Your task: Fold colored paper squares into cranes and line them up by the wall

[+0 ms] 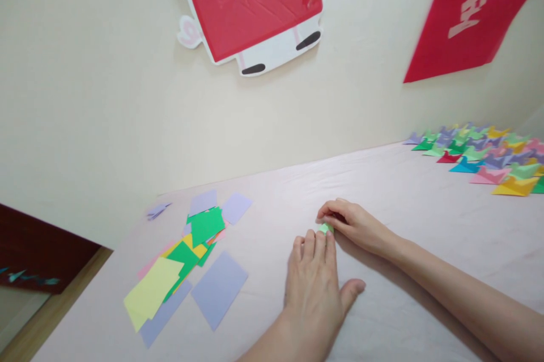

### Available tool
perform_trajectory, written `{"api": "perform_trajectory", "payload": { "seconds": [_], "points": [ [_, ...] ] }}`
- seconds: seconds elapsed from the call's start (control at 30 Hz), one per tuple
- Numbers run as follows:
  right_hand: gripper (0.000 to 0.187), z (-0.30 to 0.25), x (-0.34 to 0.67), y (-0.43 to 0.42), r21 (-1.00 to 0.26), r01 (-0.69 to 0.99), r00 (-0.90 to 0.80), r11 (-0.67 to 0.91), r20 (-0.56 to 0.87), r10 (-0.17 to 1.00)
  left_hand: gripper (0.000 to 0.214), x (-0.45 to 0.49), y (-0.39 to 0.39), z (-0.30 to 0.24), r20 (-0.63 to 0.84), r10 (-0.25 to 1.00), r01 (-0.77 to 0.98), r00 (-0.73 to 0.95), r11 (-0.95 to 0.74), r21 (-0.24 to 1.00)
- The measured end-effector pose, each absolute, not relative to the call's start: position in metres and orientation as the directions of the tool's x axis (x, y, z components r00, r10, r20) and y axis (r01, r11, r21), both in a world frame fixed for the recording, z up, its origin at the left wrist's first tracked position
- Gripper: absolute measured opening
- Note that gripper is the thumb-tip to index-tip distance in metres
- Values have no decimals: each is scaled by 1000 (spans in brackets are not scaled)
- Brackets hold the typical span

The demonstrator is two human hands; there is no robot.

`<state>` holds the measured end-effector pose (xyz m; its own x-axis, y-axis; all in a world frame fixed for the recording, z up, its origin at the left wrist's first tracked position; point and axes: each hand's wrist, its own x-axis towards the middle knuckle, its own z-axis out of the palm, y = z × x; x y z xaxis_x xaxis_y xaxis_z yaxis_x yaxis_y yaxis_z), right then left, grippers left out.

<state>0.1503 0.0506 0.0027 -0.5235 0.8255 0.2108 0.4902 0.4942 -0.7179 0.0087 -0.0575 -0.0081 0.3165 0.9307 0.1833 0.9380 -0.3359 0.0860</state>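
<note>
A small piece of light green paper (pixel 326 228) lies on the pale cloth surface, mostly hidden beneath my hands. My left hand (pixel 315 277) rests flat, palm down, its fingertips at the paper's near edge and its thumb spread out to the right. From the right, my right hand (pixel 359 226) reaches in with curled fingers, thumb and forefinger closed at the paper's far edge. How the paper is folded cannot be made out.
Loose coloured sheets lie in a pile to the left, with a yellow sheet (pixel 155 288), a green sheet (pixel 207 226) and a lilac sheet (pixel 220 289). Rows of folded paper birds (pixel 488 161) stand at the far right. Behind is a wall (pixel 106 96) with red hangings.
</note>
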Motion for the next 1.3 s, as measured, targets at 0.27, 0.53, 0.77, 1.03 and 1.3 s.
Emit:
{"api": "perform_trajectory", "payload": {
  "seconds": [0.27, 0.53, 0.77, 1.03, 1.3],
  "points": [
    [22, -5, 149, 47, -584, 535, -541, 611, 319, 778, 75, 5, -58, -12, 187, 928, 937, 321, -341, 82],
    [23, -5, 153, 47, -424, 670, -465, 610, 401, 789, 74, 3, -58, -9, 171, 924, 928, 343, -361, 89],
    [31, -16, 145, 41, -312, 815, -348, 489, 413, 842, 74, 1, -57, -6, 160, 925, 927, 343, -361, 100],
    [33, -20, 153, 55, -195, 882, -343, 429, 358, 868, 74, 2, -55, -1, 116, 924, 924, 363, -374, 81],
    [44, -25, 157, 51, -286, 820, -380, 496, 375, 845, 74, 1, -55, 2, 124, 924, 923, 362, -374, 88]
  ]
}}
